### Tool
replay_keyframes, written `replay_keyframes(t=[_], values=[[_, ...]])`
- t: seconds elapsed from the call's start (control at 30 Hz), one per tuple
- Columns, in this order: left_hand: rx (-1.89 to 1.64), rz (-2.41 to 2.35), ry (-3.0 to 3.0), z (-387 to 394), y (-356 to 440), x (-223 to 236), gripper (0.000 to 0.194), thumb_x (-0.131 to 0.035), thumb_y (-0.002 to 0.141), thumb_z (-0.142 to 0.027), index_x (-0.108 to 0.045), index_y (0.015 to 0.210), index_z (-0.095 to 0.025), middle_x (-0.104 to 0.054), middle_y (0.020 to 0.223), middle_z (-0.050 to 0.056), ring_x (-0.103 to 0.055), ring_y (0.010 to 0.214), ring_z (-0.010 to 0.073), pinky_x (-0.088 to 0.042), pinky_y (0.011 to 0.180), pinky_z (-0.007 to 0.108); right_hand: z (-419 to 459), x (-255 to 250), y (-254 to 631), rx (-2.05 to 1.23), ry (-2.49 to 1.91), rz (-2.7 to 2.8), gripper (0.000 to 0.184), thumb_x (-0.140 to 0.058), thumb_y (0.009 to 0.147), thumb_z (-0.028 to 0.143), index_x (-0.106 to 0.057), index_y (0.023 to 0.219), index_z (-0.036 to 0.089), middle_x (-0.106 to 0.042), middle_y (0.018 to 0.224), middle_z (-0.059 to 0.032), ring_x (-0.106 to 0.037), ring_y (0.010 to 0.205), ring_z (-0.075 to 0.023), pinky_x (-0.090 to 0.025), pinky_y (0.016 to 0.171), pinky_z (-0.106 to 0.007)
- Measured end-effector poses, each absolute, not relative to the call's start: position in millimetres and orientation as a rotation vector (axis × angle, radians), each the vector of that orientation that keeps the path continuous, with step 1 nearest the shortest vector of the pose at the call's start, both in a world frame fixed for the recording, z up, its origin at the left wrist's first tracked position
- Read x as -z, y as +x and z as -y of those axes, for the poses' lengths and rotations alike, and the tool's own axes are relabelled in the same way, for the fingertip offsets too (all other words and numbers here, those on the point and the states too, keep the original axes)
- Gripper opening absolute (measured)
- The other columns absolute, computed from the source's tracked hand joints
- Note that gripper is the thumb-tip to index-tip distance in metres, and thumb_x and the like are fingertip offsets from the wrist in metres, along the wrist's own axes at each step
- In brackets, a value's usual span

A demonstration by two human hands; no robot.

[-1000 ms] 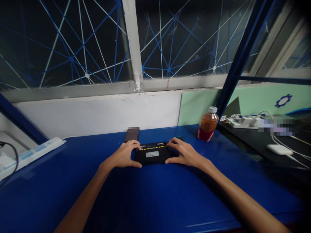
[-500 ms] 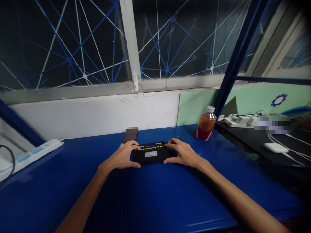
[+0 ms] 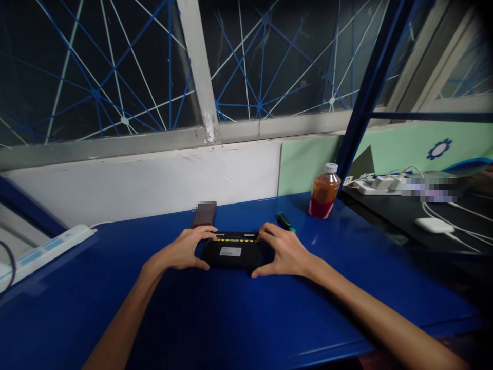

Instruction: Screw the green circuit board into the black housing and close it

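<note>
Black device [image 3: 231, 261] (white label [image 3: 230, 251] upward) lies between both hands [image 3: 184, 250] [image 3: 288, 252], gripped at its ends.

It's dim in here, with the windows [image 3: 138, 41] nearly black. A small glint sits on the blue bench [image 3: 231, 318] near the bottle [image 3: 324, 195], and the power strip [image 3: 46, 254] leaves a pale reflection at left. Soft shadow lies along the right forearm [image 3: 358, 295], and the bench's near side sinks into murk. The label [image 3: 230, 251] on the black case [image 3: 233, 262] is too soft to read. Pixel blocks mask a patch at right; the outer edges look stretched.
</note>
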State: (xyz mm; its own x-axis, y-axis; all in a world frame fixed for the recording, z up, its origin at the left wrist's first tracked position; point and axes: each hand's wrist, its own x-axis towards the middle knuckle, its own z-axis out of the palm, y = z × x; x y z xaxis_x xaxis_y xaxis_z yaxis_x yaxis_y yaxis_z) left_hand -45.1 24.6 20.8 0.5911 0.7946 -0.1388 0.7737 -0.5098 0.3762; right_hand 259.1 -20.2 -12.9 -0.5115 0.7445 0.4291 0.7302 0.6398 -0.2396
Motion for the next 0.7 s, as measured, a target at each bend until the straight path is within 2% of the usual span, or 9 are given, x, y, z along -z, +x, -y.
replay_keyframes(t=[0.33,0.7], values=[[-0.126,-1.193,2.457,-29.0,-48.4,-16.7,0.06,-0.077,0.055,-0.04,-0.056,0.11,-0.028,-0.039,0.142,0.002,-0.039,0.125,0.0326,-0.027,0.102,0.049,21.6,9.5,259.5,-0.074,-1.111,2.354,0.077,-0.057,0.058,0.08,-0.058,0.099,0.015,-0.057,0.096,-0.0089,-0.056,0.08,-0.0216,-0.045,0.063,-0.032],[-0.146,-1.195,2.446,-27.7,-45.7,-20.1,0.055,-0.074,0.057,-0.039,-0.054,0.107,-0.027,-0.04,0.142,0.004,-0.036,0.128,0.0328,-0.026,0.103,0.049,17.9,10.0,263.2,-0.086,-1.103,2.341,0.076,-0.058,0.062,0.076,-0.058,0.106,0.015,-0.056,0.1,-0.0096,-0.057,0.085,-0.0225,-0.048,0.07,-0.035]])
